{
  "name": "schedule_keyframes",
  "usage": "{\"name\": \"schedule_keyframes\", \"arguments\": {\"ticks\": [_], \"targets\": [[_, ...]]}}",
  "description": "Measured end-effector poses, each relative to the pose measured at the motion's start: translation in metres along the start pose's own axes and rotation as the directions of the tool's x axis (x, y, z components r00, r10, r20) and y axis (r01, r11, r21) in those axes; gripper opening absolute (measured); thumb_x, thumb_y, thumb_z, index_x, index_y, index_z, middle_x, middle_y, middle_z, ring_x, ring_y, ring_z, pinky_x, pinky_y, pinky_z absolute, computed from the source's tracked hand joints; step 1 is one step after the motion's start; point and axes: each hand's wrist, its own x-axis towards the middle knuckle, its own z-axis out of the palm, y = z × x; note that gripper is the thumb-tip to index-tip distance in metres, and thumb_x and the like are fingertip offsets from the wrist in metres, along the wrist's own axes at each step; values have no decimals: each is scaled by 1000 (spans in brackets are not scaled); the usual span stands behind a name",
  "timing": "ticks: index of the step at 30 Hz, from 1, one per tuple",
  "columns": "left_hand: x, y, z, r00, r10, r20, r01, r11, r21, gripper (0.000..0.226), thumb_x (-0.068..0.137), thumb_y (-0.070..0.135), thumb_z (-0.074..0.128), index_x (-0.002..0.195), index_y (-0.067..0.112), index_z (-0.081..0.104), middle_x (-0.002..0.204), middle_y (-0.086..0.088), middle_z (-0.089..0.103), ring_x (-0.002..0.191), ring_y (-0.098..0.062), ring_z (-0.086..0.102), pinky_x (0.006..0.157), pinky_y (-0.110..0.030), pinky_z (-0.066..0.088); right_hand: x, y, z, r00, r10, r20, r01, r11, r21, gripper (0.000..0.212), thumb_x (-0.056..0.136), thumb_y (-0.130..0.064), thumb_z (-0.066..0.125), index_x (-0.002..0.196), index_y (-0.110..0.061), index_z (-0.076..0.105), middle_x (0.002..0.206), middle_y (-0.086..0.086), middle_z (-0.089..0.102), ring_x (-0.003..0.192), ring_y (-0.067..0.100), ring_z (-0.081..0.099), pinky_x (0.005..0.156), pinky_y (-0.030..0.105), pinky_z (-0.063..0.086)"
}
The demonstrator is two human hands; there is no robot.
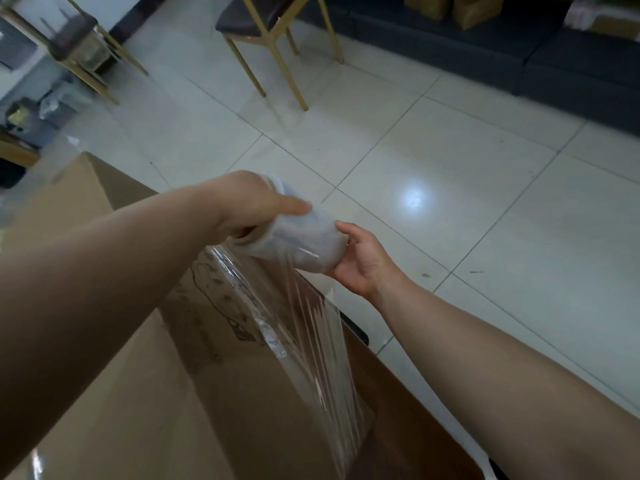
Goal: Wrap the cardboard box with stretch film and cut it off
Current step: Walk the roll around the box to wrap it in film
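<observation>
A large brown cardboard box (114, 393) fills the lower left of the head view. Above its right edge I hold a roll of clear stretch film (304, 242) between both hands. My left hand (249, 206) grips the roll's upper left end, index finger laid along it. My right hand (360, 261) cups the lower right end. A sheet of film (311, 337) runs down from the roll onto the box's printed side, wrinkled and shiny. More film hangs blurred across the upper left of the view.
Pale floor tiles (450, 174) spread to the right. A gold-legged chair (277, 39) stands at the back centre, another chair (76, 43) at the back left. A dark sofa (554, 53) with small cardboard boxes (478, 6) lines the back right.
</observation>
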Motion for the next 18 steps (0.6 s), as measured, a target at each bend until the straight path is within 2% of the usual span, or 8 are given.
{"name": "schedule_keyframes", "arguments": {"ticks": [2,3,6,8,10,12,15,18], "targets": [[11,-5,0,999,-23,-47,21,999,-48,48,88,39,63,101,-7,62,74,-28,57,88,-49,59,79,-41,49,4,2,3,1000,16,15,-16,1000,0,21,96,-19,44,101,-7,61,98,16,67,92,34,62,95,57,44],[16,-7,0,997,-29,-72,25,998,-51,51,89,36,63,103,-13,58,90,-37,59,95,-52,57,84,-43,48,6,1,6,1000,26,15,-26,1000,-17,22,96,-19,42,97,-7,61,96,15,66,90,34,61,92,55,45],[27,-15,-3,987,-84,-139,79,996,-39,51,81,32,71,111,-8,60,116,-30,60,97,-40,59,86,-39,46,21,-4,18,997,72,6,-72,995,-75,28,94,-22,39,101,-7,61,100,15,64,88,32,60,82,46,48],[30,-19,-13,985,-100,-140,102,995,7,41,75,30,77,107,6,69,101,-19,66,91,-32,62,76,-34,46,33,-8,26,994,105,-8,-105,986,-132,29,94,-27,42,105,-8,61,108,17,62,95,34,59,88,46,47],[28,-21,-24,987,-82,-135,94,992,86,18,71,24,79,83,13,71,78,-9,65,72,-24,60,62,-26,42,46,-12,33,989,148,-4,-146,970,-193,31,96,-35,44,106,-11,62,117,17,61,107,34,57,102,50,42],[28,-20,-29,989,-63,-130,83,984,155,14,69,17,81,68,15,67,65,-4,56,63,-21,56,54,-24,40,56,-16,37,983,186,3,-180,957,-227,37,100,-41,43,115,-13,61,128,17,62,118,35,57,106,51,42],[32,-19,-31,988,-96,-123,117,977,176,18,68,17,81,84,15,73,72,-3,61,67,-19,59,59,-27,45,66,-23,45,970,242,17,-230,940,-252,38,101,-37,43,126,-11,57,124,16,60,112,34,57,93,49,50],[40,-20,-38,958,-247,-146,251,968,10,31,72,36,80,93,15,71,83,-3,64,73,-18,60,66,-29,49,67,-22,55,953,301,35,-281,921,-270,32,99,-30,43,119,-9,59,108,15,61,94,29,60,80,44,52]]}}
